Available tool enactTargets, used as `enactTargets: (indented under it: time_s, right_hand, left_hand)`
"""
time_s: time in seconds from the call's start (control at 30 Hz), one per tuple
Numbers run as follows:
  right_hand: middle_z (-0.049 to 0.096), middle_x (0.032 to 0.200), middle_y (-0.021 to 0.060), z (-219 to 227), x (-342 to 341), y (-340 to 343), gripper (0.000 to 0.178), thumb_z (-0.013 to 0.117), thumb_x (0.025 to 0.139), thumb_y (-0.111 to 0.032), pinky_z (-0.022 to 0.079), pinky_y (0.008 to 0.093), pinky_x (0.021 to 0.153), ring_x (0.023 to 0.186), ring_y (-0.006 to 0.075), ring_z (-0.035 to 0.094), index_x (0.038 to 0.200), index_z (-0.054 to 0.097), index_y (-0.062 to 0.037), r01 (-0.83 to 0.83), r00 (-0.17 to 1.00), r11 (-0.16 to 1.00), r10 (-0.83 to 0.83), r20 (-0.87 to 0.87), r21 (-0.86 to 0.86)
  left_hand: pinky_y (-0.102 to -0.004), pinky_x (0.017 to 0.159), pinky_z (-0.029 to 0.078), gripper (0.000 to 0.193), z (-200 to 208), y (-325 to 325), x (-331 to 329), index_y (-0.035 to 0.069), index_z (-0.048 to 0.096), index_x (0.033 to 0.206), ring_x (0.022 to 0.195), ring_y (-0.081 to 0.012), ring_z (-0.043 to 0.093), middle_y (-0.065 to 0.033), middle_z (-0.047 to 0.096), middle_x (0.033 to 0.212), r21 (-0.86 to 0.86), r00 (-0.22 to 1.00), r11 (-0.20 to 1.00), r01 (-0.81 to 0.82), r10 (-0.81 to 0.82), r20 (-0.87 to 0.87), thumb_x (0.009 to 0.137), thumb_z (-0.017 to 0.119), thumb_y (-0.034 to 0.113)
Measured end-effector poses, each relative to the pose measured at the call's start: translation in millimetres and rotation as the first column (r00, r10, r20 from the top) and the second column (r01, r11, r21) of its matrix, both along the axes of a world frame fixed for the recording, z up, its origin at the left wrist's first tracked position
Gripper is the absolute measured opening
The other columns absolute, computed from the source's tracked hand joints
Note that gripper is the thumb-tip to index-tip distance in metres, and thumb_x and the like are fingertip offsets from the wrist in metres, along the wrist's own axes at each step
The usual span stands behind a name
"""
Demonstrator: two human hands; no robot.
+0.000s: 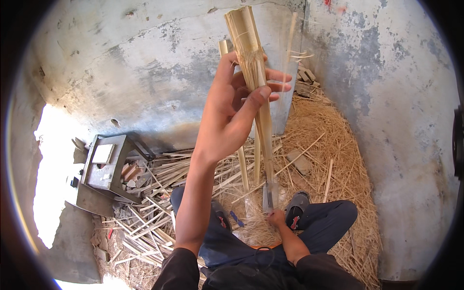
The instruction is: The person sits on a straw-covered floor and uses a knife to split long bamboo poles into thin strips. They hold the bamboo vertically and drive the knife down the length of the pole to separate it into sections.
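The left hand (223,118) is closed on a long, pale yellow, split piece of wood or bamboo (244,34), with the thumb pressed on the front and the other fingers spread out behind it. The piece is up high in front of the person, tilted a little. Its top is wide and curved like a gutter, with a rough, bumpy ring below, and it gets thin and smooth toward the bottom. The left arm reaches up nearly straight, with the palm turned to the right. The right hand (277,218) is low between the bent legs, closed at the bottom end of a flat grey metal blade (266,199); its handle is hidden. The blade is by the low end of the piece, but it is too blurry to tell if they touch. Curly, straw-like shavings (345,166) cover the floor on the right, and straight, pale sticks (169,170) lie in a messy heap on the left.
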State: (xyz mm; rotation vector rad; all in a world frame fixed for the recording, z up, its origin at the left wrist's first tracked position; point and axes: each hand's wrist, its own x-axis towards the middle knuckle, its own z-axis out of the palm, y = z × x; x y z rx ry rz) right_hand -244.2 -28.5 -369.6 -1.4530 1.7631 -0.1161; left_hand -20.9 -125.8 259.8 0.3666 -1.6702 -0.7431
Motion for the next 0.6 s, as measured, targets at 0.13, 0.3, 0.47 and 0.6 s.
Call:
enactTargets:
  time_s: [0.13, 0.3, 0.47, 0.6]
  right_hand:
    - [0.073, 0.099, 0.0244, 66.6, -31.6, -50.6, 0.062, 0.072, 0.082, -0.027, 0.054, 0.0488, 0.087, 0.091, 0.0441, 0.070, 0.135, 0.055, 0.0016, -0.014, 0.989, 0.988, -0.008, -0.148, -0.152]
    - [0.069, 0.105, 0.0316, 218.7, -44.6, -68.8, 0.063, 0.064, 0.090, -0.048, 0.052, 0.0494, 0.089, 0.104, 0.0450, 0.067, 0.110, 0.067, 0.0120, 0.035, 0.972, 0.974, -0.086, -0.220, -0.225]
    - [0.073, 0.102, 0.0230, 386.6, -110.8, -5.2, 0.048, 0.069, 0.087, -0.048, 0.053, 0.0466, 0.086, 0.098, 0.0407, 0.070, 0.112, 0.075, -0.0071, 0.042, 0.988, 0.943, -0.088, -0.125, -0.329]
    - [0.074, 0.086, 0.0128, 456.8, -131.7, 60.9, 0.038, 0.069, 0.093, -0.034, 0.053, 0.0375, 0.073, 0.076, 0.0230, 0.070, 0.112, 0.074, -0.0015, 0.317, 0.948, 0.734, -0.240, 0.207, -0.601]
  left_hand:
    - [-0.0452, 0.096, 0.057, 0.039, -5.8, -24.2, -13.1, 0.003, 0.039, 0.139, 0.111, -0.0313, 0.069, -0.0180, 0.067, 0.115, 0.005, 0.999, 0.999, 0.034, -0.034, -0.018, 0.102, 0.049, -0.001]
    - [-0.0405, 0.099, 0.054, 0.035, -25.2, -47.8, -23.3, 0.003, 0.044, 0.137, 0.111, -0.0251, 0.068, -0.0134, 0.068, 0.114, 0.063, 0.997, 0.998, -0.007, 0.003, 0.074, 0.102, 0.048, -0.002]
    - [-0.0397, 0.100, 0.054, 0.035, -36.3, -56.6, -40.3, 0.004, 0.044, 0.136, 0.115, -0.0252, 0.067, -0.0150, 0.066, 0.121, 0.097, 0.995, 0.995, 0.034, -0.042, 0.087, 0.102, 0.048, -0.002]
    - [-0.0389, 0.099, 0.054, 0.035, -41.4, -62.3, -52.4, 0.005, 0.042, 0.136, 0.119, -0.0268, 0.065, -0.0173, 0.062, 0.131, 0.130, 0.993, 0.991, 0.042, -0.056, 0.106, 0.102, 0.047, -0.002]
